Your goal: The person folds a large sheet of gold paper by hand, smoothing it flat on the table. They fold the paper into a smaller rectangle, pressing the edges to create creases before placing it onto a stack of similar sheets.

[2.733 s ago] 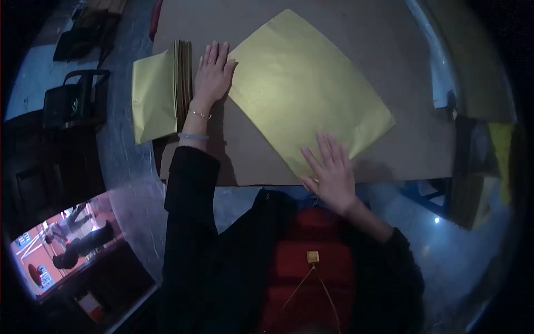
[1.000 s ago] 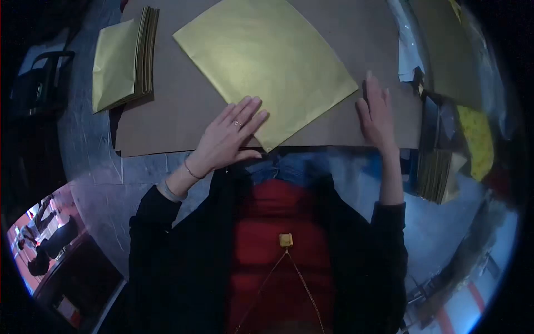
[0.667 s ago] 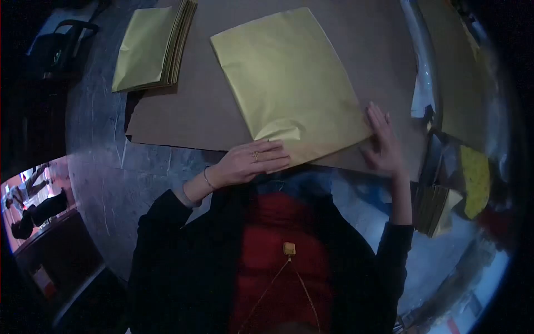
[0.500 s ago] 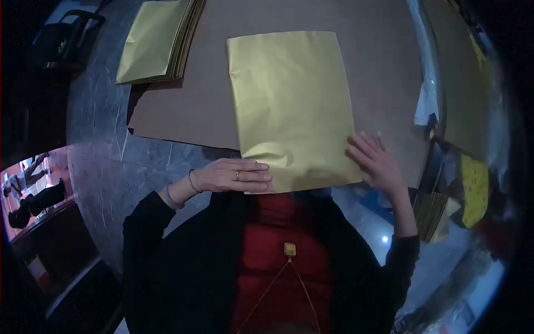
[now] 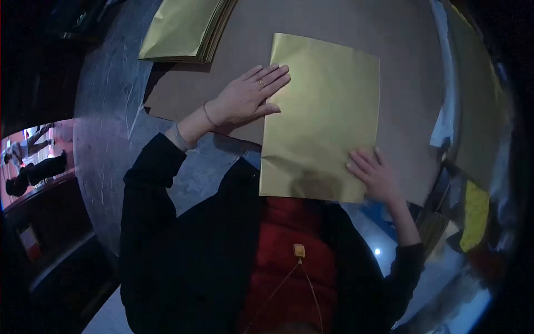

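A large gold paper sheet (image 5: 325, 111), which looks folded, lies on the brown cardboard (image 5: 409, 83) in front of me. My left hand (image 5: 250, 96) rests with its fingers spread across the sheet's upper left edge. At the lower right edge, my right hand (image 5: 375, 173) lies with fingers apart, the fingertips on the paper. Neither hand grips anything. A crease shows near the sheet's lower left corner.
A stack of gold sheets (image 5: 181, 28) sits at the upper left. To the right are crumpled plastic (image 5: 443, 125), a yellow item (image 5: 474, 217) and more brown paper pieces (image 5: 433, 231). People (image 5: 41, 167) appear at the far left.
My left hand has moved up from the sheet's lower left corner to its upper left edge. The sheet is turned slightly clockwise. The view has shifted.
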A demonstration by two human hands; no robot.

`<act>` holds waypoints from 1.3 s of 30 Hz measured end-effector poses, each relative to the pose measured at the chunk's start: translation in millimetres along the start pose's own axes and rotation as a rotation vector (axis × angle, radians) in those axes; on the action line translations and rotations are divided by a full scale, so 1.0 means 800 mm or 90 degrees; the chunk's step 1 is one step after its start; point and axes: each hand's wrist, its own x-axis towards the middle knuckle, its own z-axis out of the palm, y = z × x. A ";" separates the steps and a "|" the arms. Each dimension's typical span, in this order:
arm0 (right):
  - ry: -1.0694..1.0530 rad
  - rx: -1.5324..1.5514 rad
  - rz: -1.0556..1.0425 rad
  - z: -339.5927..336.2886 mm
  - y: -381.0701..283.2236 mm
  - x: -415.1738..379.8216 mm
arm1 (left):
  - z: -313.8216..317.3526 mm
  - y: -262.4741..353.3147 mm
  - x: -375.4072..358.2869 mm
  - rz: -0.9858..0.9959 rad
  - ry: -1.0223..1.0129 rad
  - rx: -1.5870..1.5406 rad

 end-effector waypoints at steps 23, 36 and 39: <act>0.377 0.756 0.685 -0.082 0.100 0.136 | -0.015 -0.008 -0.013 0.081 -0.085 -0.202; 0.287 0.362 0.768 -0.052 0.122 0.166 | 0.013 0.078 -0.011 -0.475 0.342 -0.444; 0.364 0.452 0.819 -0.047 0.117 0.167 | 0.030 0.085 -0.017 -0.440 0.349 -0.302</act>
